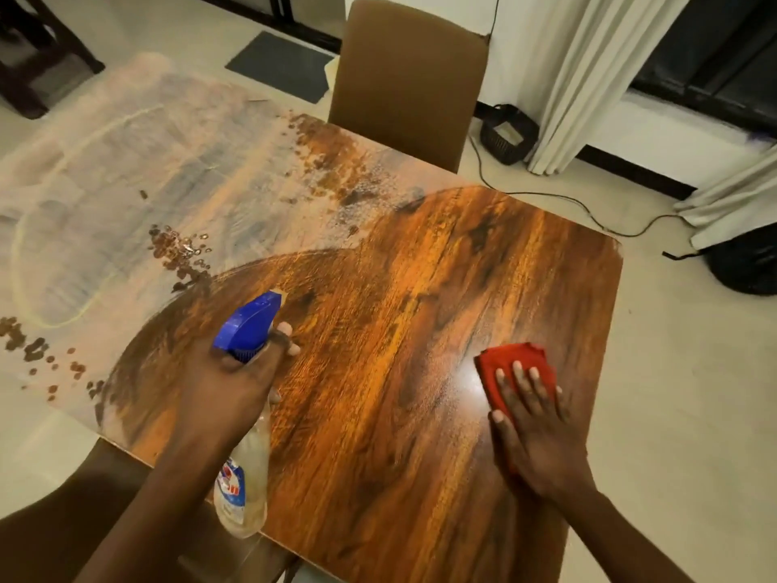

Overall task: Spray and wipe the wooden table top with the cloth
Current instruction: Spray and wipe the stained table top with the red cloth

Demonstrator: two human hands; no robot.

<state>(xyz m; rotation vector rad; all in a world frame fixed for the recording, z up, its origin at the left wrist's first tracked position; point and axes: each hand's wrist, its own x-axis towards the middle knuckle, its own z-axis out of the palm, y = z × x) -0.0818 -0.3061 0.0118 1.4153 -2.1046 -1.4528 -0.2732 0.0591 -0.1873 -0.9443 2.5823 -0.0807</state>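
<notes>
Item, table [420, 288]: wooden top, our near right part clean and glossy, far left part filmed white with droplets. Item, spray bottle [248, 414]: blue trigger head, clear body, held above the near edge in our left hand [235, 385], grip closed round its neck. Item, red cloth [515, 372]: flat on the table near its right edge, our right hand [534, 431] pressed on it, fingers spread.

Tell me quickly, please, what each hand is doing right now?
Left hand: closed around the spray bottle, held above the table.
Right hand: open, pressed flat on the red cloth.
</notes>
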